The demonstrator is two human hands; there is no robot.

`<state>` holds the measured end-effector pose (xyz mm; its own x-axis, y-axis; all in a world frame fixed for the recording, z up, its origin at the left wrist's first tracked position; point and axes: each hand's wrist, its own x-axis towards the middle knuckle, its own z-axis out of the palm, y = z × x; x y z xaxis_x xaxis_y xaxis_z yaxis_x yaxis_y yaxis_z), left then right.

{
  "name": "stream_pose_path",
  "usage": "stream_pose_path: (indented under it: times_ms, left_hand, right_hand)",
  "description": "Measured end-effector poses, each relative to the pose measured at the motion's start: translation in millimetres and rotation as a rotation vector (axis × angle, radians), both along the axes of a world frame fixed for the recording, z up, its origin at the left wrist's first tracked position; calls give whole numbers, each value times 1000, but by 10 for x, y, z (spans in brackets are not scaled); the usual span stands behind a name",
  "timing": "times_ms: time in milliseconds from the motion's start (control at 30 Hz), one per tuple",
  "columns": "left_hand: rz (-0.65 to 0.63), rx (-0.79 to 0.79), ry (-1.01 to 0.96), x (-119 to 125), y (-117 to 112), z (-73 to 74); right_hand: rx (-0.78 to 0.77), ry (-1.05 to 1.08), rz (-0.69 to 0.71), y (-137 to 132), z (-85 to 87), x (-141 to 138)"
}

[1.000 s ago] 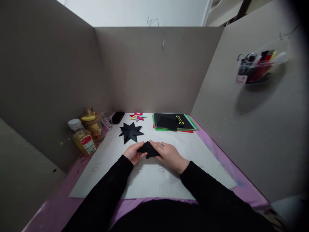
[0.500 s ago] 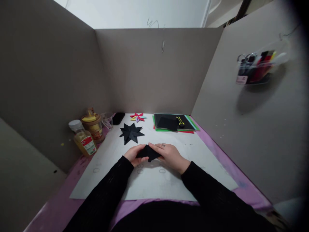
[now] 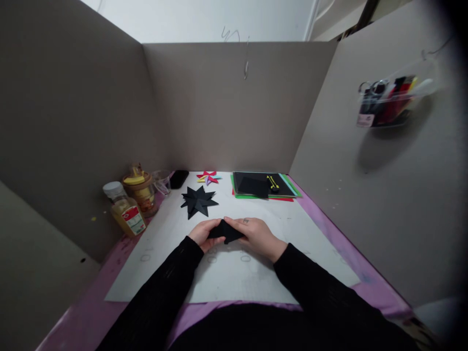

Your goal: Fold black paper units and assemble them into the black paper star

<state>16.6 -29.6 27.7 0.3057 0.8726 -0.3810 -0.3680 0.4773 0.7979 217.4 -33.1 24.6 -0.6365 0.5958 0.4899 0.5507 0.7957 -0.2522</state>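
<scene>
A small folded piece of black paper (image 3: 224, 230) lies between my two hands over the white sheet (image 3: 234, 273). My left hand (image 3: 202, 234) grips its left end with curled fingers. My right hand (image 3: 256, 235) pinches its right side, fingers laid over the top. Just beyond the hands rests a finished black paper star (image 3: 198, 201). A smaller star of red, yellow and blue paper (image 3: 208, 177) sits near the back wall.
A stack of coloured paper sheets (image 3: 265, 185) with a yellow cutter (image 3: 271, 182) on top lies at the back right. Two jars (image 3: 126, 212) stand at the left edge. Grey cardboard walls enclose the desk; a pen holder (image 3: 393, 100) hangs on the right wall.
The black paper piece has been pressed flatter and narrower between my hands. The hands have stayed in nearly the same spot.
</scene>
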Motion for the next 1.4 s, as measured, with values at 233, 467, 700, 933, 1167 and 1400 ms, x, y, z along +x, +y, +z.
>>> stream_pose_path:
  times_ms: [233,467,700,933,1167,1400]
  left_hand:
    - [-19,63,29,26,-13,-12]
    - [-2,160,105,45,0,-53]
    - [-1,399,352,77,-20,-51]
    - [-8,345,245,117,-50,-36]
    - [21,321,227,140,-43,-49]
    - [2,309,202,147,-68,-29]
  right_hand:
    - [-36,-25,8,18,-54,-11]
    - [-141,-32,12,-10,13,-18]
    - [-333,384,-85,-23,112,-75]
    - [-391,496,-112,-50,155,-133]
    - [-452,591,-123,-64,154,-160]
    - [-429,620,-183,-62,125,-160]
